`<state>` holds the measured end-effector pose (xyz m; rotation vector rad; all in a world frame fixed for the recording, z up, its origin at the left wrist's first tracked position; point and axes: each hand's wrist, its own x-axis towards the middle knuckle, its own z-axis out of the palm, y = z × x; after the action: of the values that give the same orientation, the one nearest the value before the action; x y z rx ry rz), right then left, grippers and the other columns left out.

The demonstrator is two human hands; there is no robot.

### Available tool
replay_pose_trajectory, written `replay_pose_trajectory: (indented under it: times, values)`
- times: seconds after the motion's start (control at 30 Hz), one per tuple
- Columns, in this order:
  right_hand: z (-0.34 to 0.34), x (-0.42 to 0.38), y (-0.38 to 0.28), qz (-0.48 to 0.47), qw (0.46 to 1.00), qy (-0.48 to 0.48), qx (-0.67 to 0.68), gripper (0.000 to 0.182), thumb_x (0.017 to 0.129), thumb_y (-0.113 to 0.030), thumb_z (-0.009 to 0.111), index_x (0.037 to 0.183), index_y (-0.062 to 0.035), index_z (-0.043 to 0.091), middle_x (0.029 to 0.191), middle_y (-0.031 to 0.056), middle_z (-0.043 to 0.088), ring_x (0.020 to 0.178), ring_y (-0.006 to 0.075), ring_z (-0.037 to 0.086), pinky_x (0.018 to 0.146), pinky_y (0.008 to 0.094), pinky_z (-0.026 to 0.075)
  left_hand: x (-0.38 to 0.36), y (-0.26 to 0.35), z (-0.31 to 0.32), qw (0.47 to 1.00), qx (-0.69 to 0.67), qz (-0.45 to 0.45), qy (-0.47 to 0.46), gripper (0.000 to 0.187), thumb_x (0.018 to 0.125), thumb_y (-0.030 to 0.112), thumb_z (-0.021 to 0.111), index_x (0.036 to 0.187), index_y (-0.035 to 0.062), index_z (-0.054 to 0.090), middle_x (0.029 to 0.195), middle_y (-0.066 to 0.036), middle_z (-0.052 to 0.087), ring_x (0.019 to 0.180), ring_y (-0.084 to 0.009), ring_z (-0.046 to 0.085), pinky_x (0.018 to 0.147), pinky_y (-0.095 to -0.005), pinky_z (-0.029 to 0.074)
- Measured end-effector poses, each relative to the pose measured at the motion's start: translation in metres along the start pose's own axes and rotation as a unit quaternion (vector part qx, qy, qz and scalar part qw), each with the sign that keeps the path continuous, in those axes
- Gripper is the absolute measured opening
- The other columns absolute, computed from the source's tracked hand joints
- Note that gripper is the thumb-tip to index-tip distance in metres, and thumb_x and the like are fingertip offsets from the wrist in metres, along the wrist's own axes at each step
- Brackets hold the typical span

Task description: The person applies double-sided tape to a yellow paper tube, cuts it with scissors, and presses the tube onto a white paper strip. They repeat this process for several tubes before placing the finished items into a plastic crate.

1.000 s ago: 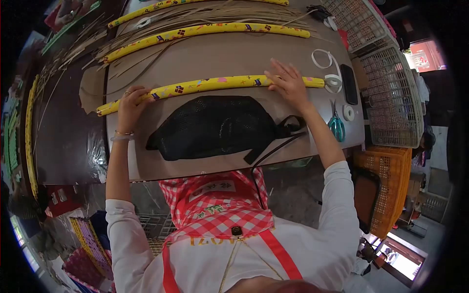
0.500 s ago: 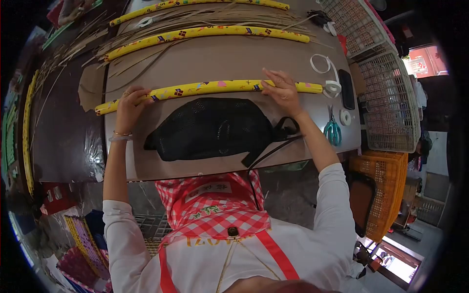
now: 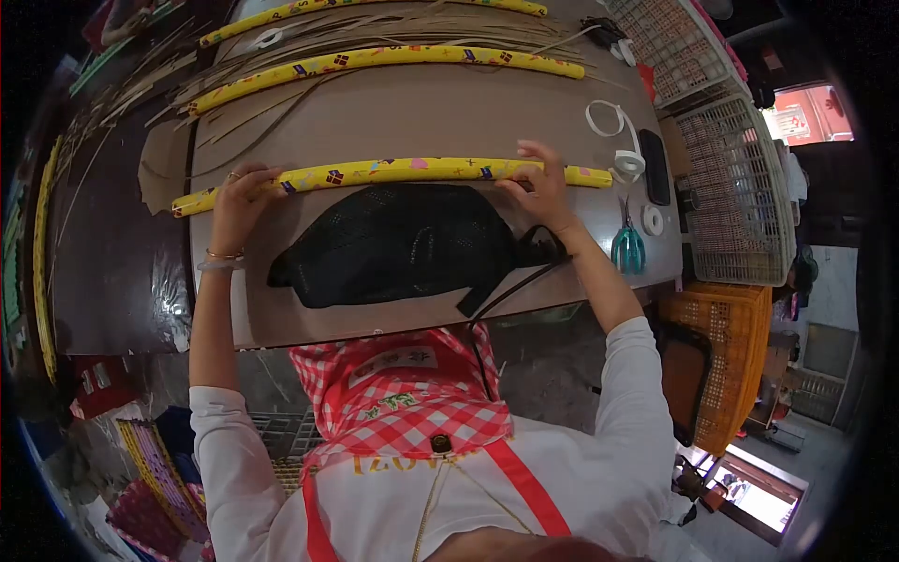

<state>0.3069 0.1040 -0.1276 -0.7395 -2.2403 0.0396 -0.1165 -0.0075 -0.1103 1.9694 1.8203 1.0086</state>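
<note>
A long yellow patterned roll (image 3: 393,170), looking like gift-wrap paper, lies crosswise on the table. My left hand (image 3: 243,195) is closed round it near its left end, fingers over the top. Near the other end, my right hand (image 3: 543,187) has thumb and forefinger on the roll, with the other fingers raised off it. Just on the near side sits a black mesh bag (image 3: 393,245) with a loose strap, below my forearms' gap. White tape rolls (image 3: 629,165) and teal-handled scissors (image 3: 628,247) lie to the right of my right hand.
Two more yellow rolls (image 3: 393,64) lie farther back among thin brown strips (image 3: 281,70). A black phone (image 3: 655,167) is at the right edge of the table. Beyond it stand a pale wire basket (image 3: 735,192) and an orange crate (image 3: 735,365).
My right hand has turned, its spread fingers drawing in so thumb and forefinger meet the roll. The left hand keeps its hold. The whole view has shifted slightly.
</note>
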Motion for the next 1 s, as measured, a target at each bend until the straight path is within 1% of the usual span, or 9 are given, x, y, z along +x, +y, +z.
replay_pose_trajectory:
  times: [0.07, 0.13, 0.37, 0.43, 0.47, 0.53, 0.73, 0.9, 1.0]
  values:
    - [0.003, -0.003, 0.004, 0.071, 0.995, 0.045, 0.05, 0.033, 0.064, -0.021, 0.074, 0.096, -0.0172, 0.065, 0.12, 0.0042, 0.054, 0.098, 0.021, 0.051, 0.082, 0.0346, 0.039, 0.0, -0.003, 0.001, 1.0, 0.009, 0.004, -0.001, 0.029, 0.066, 0.008, 0.072, 0.094, 0.0044, 0.067, 0.092, -0.007, 0.06, 0.087, -0.0226, 0.058, 0.076, -0.0314, 0.045]
    - [-0.002, 0.004, 0.001, 0.025, 0.999, -0.03, -0.013, 0.032, 0.062, -0.023, 0.076, 0.09, -0.0135, 0.065, 0.114, 0.0053, 0.052, 0.096, 0.0225, 0.051, 0.081, 0.035, 0.039, 0.0, -0.003, 0.001, 1.0, -0.003, -0.005, -0.004, 0.029, 0.066, 0.008, 0.072, 0.094, 0.0044, 0.067, 0.092, -0.007, 0.06, 0.087, -0.0227, 0.058, 0.076, -0.0315, 0.045]
    - [0.003, -0.018, 0.016, -0.049, 0.999, -0.018, -0.01, 0.035, 0.065, -0.024, 0.075, 0.097, -0.0137, 0.063, 0.114, 0.0072, 0.052, 0.094, 0.0239, 0.052, 0.081, 0.0372, 0.038, 0.001, -0.003, 0.002, 1.0, -0.009, -0.016, 0.0, 0.029, 0.065, 0.006, 0.072, 0.094, 0.0046, 0.067, 0.092, -0.007, 0.06, 0.087, -0.0228, 0.058, 0.076, -0.0312, 0.045]
    - [-0.006, -0.008, -0.001, 0.102, 0.993, -0.019, -0.062, 0.041, 0.068, -0.026, 0.072, 0.106, -0.0164, 0.061, 0.123, 0.0058, 0.05, 0.102, 0.023, 0.051, 0.087, 0.0373, 0.036, 0.0, 0.0, 0.001, 1.0, -0.014, -0.017, -0.004, 0.03, 0.065, 0.006, 0.072, 0.094, 0.0047, 0.067, 0.092, -0.007, 0.06, 0.087, -0.0228, 0.058, 0.076, -0.0311, 0.045]
    - [-0.008, -0.006, -0.001, 0.103, 0.993, -0.018, -0.062, 0.041, 0.068, -0.026, 0.072, 0.106, -0.0164, 0.061, 0.123, 0.0058, 0.05, 0.102, 0.023, 0.051, 0.087, 0.0373, 0.036, 0.0, 0.001, 0.0, 1.0, -0.019, -0.018, -0.007, 0.03, 0.065, 0.006, 0.072, 0.095, 0.0047, 0.067, 0.092, -0.007, 0.06, 0.087, -0.0228, 0.058, 0.076, -0.0309, 0.045]
    - [-0.016, -0.007, -0.001, -0.01, 0.98, -0.121, -0.159, 0.044, 0.071, -0.027, 0.069, 0.112, -0.0194, 0.058, 0.13, 0.0037, 0.046, 0.113, 0.021, 0.048, 0.095, 0.0384, 0.032, 0.0, 0.002, -0.001, 1.0, -0.016, -0.021, -0.007, 0.03, 0.065, 0.006, 0.072, 0.095, 0.0044, 0.067, 0.092, -0.007, 0.06, 0.086, -0.0228, 0.058, 0.076, -0.0308, 0.045]
    - [-0.056, -0.032, 0.005, -0.082, 0.964, -0.21, -0.14, 0.046, 0.074, -0.026, 0.067, 0.118, -0.024, 0.055, 0.134, 0.0031, 0.043, 0.121, 0.019, 0.043, 0.103, 0.0414, 0.025, 0.001, -0.003, 0.0, 1.0, -0.004, -0.024, -0.01, 0.029, 0.066, 0.009, 0.072, 0.095, 0.0042, 0.067, 0.092, -0.008, 0.06, 0.086, -0.0232, 0.058, 0.077, -0.0309, 0.045]
    - [-0.046, -0.008, -0.001, 0.066, 0.977, -0.122, -0.162, 0.039, 0.079, -0.021, 0.061, 0.118, -0.0246, 0.056, 0.135, 0.0029, 0.043, 0.122, 0.0199, 0.042, 0.102, 0.0395, 0.029, -0.001, 0.003, 0.001, 0.999, 0.008, -0.031, -0.012, 0.029, 0.067, 0.01, 0.071, 0.095, 0.005, 0.067, 0.092, -0.008, 0.061, 0.087, -0.0231, 0.058, 0.077, -0.0313, 0.045]
    - [-0.03, -0.011, 0.022, -0.042, 0.962, -0.197, -0.185, 0.045, 0.08, -0.018, 0.059, 0.124, -0.0242, 0.051, 0.136, 0.0049, 0.041, 0.121, 0.0227, 0.043, 0.103, 0.0424, 0.028, -0.001, -0.001, 0.001, 1.0, 0.014, -0.002, 0.005, 0.028, 0.067, 0.01, 0.071, 0.095, 0.0046, 0.067, 0.092, -0.008, 0.061, 0.087, -0.0228, 0.058, 0.077, -0.0316, 0.045]
